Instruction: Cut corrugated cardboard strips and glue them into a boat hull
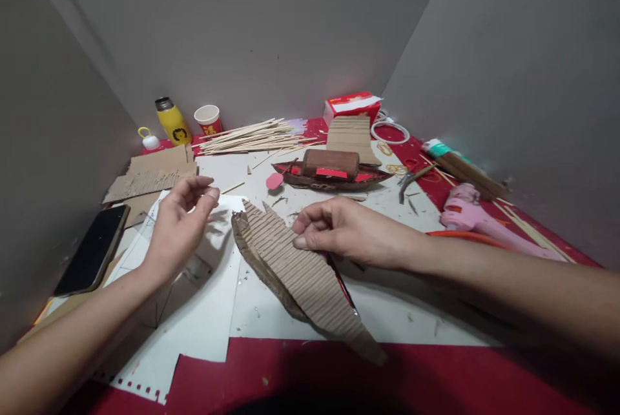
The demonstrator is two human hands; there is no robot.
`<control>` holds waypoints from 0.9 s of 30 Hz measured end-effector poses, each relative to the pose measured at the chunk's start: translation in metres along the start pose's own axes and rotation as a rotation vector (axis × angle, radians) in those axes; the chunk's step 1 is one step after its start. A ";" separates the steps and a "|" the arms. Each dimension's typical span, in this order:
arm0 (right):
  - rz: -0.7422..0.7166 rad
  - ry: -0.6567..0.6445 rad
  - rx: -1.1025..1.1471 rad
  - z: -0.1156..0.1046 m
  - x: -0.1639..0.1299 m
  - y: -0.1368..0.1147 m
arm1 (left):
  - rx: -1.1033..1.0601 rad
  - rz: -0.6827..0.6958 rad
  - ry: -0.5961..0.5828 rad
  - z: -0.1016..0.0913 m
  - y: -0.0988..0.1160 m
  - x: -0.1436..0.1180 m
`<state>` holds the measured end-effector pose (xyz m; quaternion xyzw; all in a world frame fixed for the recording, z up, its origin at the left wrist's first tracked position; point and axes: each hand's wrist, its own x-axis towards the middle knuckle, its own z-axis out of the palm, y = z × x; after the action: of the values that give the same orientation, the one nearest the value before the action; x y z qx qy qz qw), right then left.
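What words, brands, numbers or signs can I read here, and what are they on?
"福", probably, though blurred: gold character on the red cup.
Too small to read: any print on the red box.
No readable words: yellow bottle, showing a dark lion-like face.
Nothing else legible.

- A craft workspace, boxed in by grey walls (271,21)
- Wooden sticks (252,139) heaped beyond the left fingers (190,186)
- Cardboard scraps (157,160) lying left of the same fingers
- Pliers (411,180) and a pink glue gun (462,212) right of the right fingers (310,241)
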<state>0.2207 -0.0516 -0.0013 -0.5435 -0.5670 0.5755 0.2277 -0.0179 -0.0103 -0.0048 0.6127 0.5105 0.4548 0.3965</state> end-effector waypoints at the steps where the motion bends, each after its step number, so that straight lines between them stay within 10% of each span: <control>1: 0.011 -0.011 -0.004 0.001 0.001 0.000 | 0.016 -0.045 -0.039 -0.002 -0.005 0.001; 13: -0.216 0.101 -0.653 0.013 0.010 -0.008 | -0.166 -0.274 -0.321 0.015 -0.022 -0.013; 27: -0.485 0.133 -1.084 0.021 0.005 0.006 | -0.108 -0.191 -0.263 0.025 -0.022 -0.010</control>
<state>0.2028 -0.0566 -0.0132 -0.4719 -0.8725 0.1002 0.0777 -0.0007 -0.0169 -0.0338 0.5933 0.4851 0.3577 0.5335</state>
